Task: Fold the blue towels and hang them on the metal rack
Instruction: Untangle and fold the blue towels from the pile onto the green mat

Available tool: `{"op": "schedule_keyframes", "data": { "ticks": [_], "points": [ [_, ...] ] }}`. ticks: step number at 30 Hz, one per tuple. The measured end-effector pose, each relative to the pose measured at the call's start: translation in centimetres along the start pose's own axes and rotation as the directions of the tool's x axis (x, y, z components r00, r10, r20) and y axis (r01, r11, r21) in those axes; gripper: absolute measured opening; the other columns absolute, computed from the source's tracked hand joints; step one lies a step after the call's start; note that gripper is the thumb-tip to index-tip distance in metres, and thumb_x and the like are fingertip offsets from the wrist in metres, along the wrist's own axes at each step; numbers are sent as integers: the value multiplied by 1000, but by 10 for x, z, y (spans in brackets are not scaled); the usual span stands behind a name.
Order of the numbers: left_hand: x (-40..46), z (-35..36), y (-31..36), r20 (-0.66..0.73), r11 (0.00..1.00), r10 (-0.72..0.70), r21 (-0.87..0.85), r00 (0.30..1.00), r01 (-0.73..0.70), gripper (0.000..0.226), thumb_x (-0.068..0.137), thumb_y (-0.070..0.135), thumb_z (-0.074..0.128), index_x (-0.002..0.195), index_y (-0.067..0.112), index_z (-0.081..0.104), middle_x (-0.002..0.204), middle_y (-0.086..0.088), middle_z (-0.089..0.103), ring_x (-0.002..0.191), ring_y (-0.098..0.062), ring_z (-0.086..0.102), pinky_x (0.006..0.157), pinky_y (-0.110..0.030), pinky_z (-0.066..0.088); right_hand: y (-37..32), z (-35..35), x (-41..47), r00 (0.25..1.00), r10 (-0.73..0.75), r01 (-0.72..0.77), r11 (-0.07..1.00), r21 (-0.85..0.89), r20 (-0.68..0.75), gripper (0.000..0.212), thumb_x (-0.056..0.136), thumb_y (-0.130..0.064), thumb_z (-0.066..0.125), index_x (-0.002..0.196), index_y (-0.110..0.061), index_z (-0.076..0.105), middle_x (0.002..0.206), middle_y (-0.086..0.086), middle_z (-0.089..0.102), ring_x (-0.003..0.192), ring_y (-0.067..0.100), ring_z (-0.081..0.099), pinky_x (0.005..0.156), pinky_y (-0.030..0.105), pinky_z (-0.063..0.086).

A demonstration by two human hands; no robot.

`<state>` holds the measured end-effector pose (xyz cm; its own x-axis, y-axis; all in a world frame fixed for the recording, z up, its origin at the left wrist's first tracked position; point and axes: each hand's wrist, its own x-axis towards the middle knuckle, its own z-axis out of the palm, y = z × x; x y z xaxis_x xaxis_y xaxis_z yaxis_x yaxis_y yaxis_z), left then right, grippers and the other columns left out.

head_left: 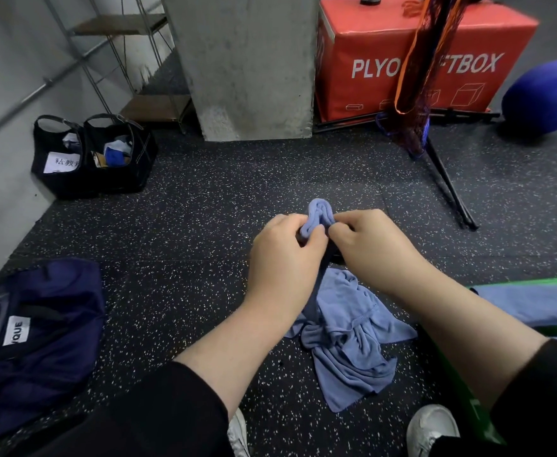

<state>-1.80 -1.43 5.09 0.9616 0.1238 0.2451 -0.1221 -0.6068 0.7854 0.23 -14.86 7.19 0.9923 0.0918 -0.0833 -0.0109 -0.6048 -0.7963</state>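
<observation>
Towel [346, 331] edge — both hands' [283, 255] pinch

Towel [346, 338] hangs between both hands [282, 255] – bags [92, 156] far left, plyo box [419, 61] behind, perhaps a rack [122, 61] beyond.

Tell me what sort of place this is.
Probably a gym or fitness studio. The floor is speckled black rubber matting, a red plyo soft box stands by a concrete pillar, and a blue exercise ball lies at the right.
</observation>
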Motion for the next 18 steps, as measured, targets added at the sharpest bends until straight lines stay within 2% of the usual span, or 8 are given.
{"op": "schedule_keyframes", "data": {
  "ticks": [2, 4, 6, 8, 10, 12, 15, 18],
  "points": [
    [-2, 1, 0, 104, 998, 46, -47, 994, -41, 15, 96, 20, 58, 100, 11, 70, 104, 3, 58, 93, -14, 58, 84, -29, 46, 3, -1, 5, 999, 31, -34, 983, 178, 19, 33, 82, -28, 46, 83, 2, 59, 67, 18, 56, 67, 19, 46, 64, 50, 52],
    [-3, 1, 5, 275, 990, 62, -138, 959, -25, 40, 96, 23, 48, 131, 14, 64, 134, 6, 51, 121, -7, 51, 104, -23, 39, 5, -3, 7, 996, 53, -72, 953, 295, 71, 46, 82, -47, 52, 91, -4, 63, 78, 21, 64, 73, 23, 53, 81, 60, 54],
    [-3, 0, 6, 411, 989, 83, -146, 908, -25, 60, 90, 29, 38, 146, 17, 55, 156, 11, 40, 140, -3, 38, 117, -22, 29, 9, -4, 8, 995, 73, -93, 939, 332, 72, 57, 78, -63, 62, 98, -10, 69, 94, 23, 70, 78, 26, 62, 89, 66, 52],
    [-4, -2, 4, 440, 984, 87, -177, 894, -8, 53, 89, 28, 39, 131, 17, 69, 150, 12, 52, 132, -7, 51, 115, -27, 39, 15, -6, 10, 994, 106, -98, 942, 320, -7, 46, 73, -53, 69, 95, -13, 71, 92, 20, 72, 77, 26, 65, 83, 64, 55],
    [0, -7, 0, 300, 982, 4, -180, 954, 52, 38, 89, 30, 46, 104, 18, 79, 119, 10, 73, 104, -11, 67, 94, -35, 53, 21, -10, 14, 989, 128, -104, 962, 253, -80, 27, 74, -33, 64, 90, -12, 71, 88, 22, 71, 72, 27, 66, 76, 63, 57],
    [10, -13, -7, 151, 990, -55, -124, 987, 74, 20, 95, 33, 57, 106, 24, 70, 105, 12, 71, 94, -6, 65, 83, -33, 53, 21, -18, 17, 991, 110, -94, 978, 186, -78, 23, 76, -28, 57, 88, -14, 70, 84, 21, 72, 72, 30, 68, 73, 62, 58],
    [20, -17, -19, 390, 970, -76, -186, 917, 159, 51, 88, 42, 74, 135, 31, 56, 128, 14, 64, 118, -4, 59, 101, -31, 49, 12, -29, 16, 1000, 25, -25, 978, 209, 5, 24, 77, -28, 53, 89, -17, 70, 78, 11, 71, 70, 28, 62, 78, 63, 54],
    [16, -13, -21, 495, 910, -111, -297, 862, 288, 40, 82, 41, 75, 112, 15, 68, 110, -5, 76, 109, -28, 70, 97, -58, 53, 6, -38, 10, 994, -55, 26, 953, 301, 91, 10, 88, -18, 62, 93, -17, 71, 83, 6, 70, 76, 19, 59, 79, 54, 55]
  ]
}}
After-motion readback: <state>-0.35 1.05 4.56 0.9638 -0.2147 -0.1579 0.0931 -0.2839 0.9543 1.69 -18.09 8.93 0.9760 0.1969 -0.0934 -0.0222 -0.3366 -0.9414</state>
